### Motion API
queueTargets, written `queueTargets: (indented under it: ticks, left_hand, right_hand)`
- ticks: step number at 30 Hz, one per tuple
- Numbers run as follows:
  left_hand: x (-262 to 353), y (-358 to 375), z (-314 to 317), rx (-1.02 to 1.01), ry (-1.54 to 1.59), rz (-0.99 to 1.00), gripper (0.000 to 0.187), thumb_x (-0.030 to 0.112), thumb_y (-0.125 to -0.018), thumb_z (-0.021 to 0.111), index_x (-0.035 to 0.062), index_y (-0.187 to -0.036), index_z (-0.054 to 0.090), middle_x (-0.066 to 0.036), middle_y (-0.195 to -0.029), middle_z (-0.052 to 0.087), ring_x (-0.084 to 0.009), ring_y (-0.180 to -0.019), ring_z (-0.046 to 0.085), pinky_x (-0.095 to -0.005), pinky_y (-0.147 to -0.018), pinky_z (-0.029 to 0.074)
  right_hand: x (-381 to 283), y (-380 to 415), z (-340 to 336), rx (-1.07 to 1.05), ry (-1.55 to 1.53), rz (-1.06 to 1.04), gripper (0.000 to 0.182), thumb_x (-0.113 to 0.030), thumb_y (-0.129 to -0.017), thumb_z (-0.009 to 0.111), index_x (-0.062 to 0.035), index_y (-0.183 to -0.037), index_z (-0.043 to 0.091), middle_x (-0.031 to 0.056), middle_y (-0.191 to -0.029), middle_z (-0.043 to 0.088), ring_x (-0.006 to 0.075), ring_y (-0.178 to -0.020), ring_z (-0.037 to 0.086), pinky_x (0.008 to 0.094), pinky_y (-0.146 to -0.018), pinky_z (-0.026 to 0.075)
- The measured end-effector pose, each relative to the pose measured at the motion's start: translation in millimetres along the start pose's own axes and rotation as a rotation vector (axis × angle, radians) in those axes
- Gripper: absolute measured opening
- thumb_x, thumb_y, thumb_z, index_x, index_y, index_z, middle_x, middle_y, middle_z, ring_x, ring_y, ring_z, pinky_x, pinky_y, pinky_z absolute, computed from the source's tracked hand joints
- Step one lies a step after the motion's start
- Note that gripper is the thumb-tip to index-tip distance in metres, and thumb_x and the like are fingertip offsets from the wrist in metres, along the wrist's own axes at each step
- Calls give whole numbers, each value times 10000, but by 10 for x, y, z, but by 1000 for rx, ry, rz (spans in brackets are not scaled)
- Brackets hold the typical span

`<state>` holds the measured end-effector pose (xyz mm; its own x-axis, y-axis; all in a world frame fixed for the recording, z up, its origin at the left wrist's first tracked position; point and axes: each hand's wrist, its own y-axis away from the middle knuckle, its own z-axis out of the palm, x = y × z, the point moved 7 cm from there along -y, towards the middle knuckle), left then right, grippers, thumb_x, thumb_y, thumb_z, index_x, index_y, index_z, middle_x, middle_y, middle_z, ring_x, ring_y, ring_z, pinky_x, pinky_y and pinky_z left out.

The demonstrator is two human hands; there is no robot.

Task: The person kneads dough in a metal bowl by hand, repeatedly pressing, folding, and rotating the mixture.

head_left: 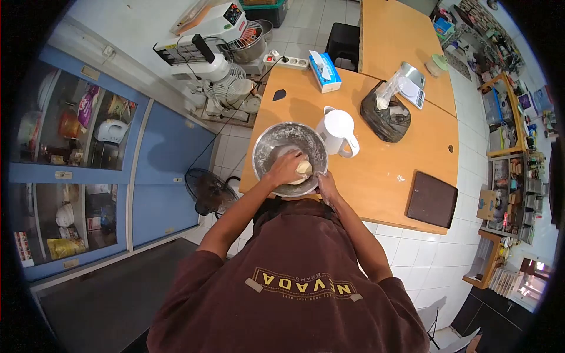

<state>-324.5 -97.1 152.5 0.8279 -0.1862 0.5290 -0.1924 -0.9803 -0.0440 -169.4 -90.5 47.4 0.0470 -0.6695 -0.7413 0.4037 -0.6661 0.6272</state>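
A metal mixing bowl (263, 141), its inner wall dusted with flour, stands at the table's near left edge. Inside it, my left hand (286, 167) is closed over a lump of pale dough (304, 168), which shows beside the fingers. My right hand (327, 187) grips the bowl's rim at its near right side, with flour on the fingers. Just right of the bowl is a white lidded pitcher (338, 130), its handle towards the right.
On the wooden table (376, 182) are a black plastic bag (385, 120), a kitchen scale (413, 88), a blue-white tissue box (325, 73) and a dark baking tray (432, 199). A power strip (286, 60), mixer (206, 62) and fan (207, 191) are at left.
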Motion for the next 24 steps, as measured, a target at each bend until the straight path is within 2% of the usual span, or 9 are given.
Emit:
queueTargets:
  ticks: [6, 10, 12, 15, 18, 19, 22, 23, 24]
  left_hand:
    - [-172, -77, 78, 49, -6, -369, 647, 457, -793, 769, 10, -1238, 621, -266, -1178, 662, -416, -1127, 630, -477, -971, 502]
    - [-281, -115, -26, 169, 124, -656, 533, 392, -807, 762, 21, -1172, 647, -279, -1133, 669, -436, -1087, 635, -495, -915, 510]
    - [-406, -54, -38, 325, 240, -833, 454, 330, -812, 764, 20, -1127, 659, -284, -1105, 669, -437, -1058, 633, -500, -890, 507]
    - [-473, 36, -71, 723, 359, -644, 363, 218, -806, 769, 24, -1099, 677, -276, -1038, 669, -434, -1012, 620, -495, -885, 494]
    - [-301, -54, -128, 505, 206, -352, 378, 141, -781, 779, 29, -1123, 663, -264, -1030, 653, -434, -1017, 597, -482, -920, 473]
    - [-184, -57, -229, 372, 199, -467, 459, 164, -748, 811, 39, -1154, 637, -250, -1047, 635, -439, -1035, 582, -485, -949, 453]
    - [181, -23, -587, 478, -118, -81, 497, 194, -740, 821, 39, -1164, 613, -255, -1065, 624, -456, -1043, 578, -496, -937, 461]
    - [255, -42, -694, 475, -176, -9, 493, 218, -745, 820, 35, -1154, 615, -236, -1096, 623, -446, -1057, 582, -484, -914, 489]
    - [136, -77, -617, 351, -38, -76, 490, 217, -749, 815, 34, -1157, 615, -226, -1100, 624, -439, -1068, 584, -480, -916, 495]
  right_hand:
    - [132, -102, -98, 35, 147, -24, 380, -196, -998, 513, 49, -1285, 562, 177, -1070, 676, 272, -907, 695, 385, -732, 588]
    - [208, -184, -122, 103, 97, -42, 354, -186, -990, 508, 53, -1235, 601, 175, -1086, 684, 292, -1015, 683, 363, -857, 509]
    - [317, -327, -134, 77, 106, -105, 365, -177, -992, 497, 49, -1269, 573, 178, -1119, 675, 308, -1019, 687, 383, -826, 554]
    - [-104, 29, 98, 29, -55, -72, 393, -166, -996, 475, 43, -1327, 508, 191, -1176, 647, 330, -1015, 690, 427, -764, 622]
    - [-274, 188, 209, -20, -154, -34, 419, -157, -1003, 447, 37, -1374, 436, 211, -1220, 614, 347, -1000, 692, 470, -699, 664]
    - [-277, 174, 225, -39, -164, -34, 426, -154, -1006, 437, 35, -1387, 414, 219, -1232, 602, 352, -994, 694, 483, -678, 674]
    - [-274, 207, 212, -65, -160, 7, 413, -144, -1008, 424, 40, -1377, 418, 229, -1213, 604, 352, -976, 699, 468, -684, 672]
    - [-281, 223, 209, -60, -152, -1, 413, -146, -1009, 425, 37, -1378, 418, 226, -1211, 605, 353, -969, 701, 467, -680, 673]
    - [-289, 243, 201, -54, -145, -9, 413, -149, -1010, 426, 35, -1379, 418, 223, -1209, 606, 354, -961, 703, 465, -676, 673]
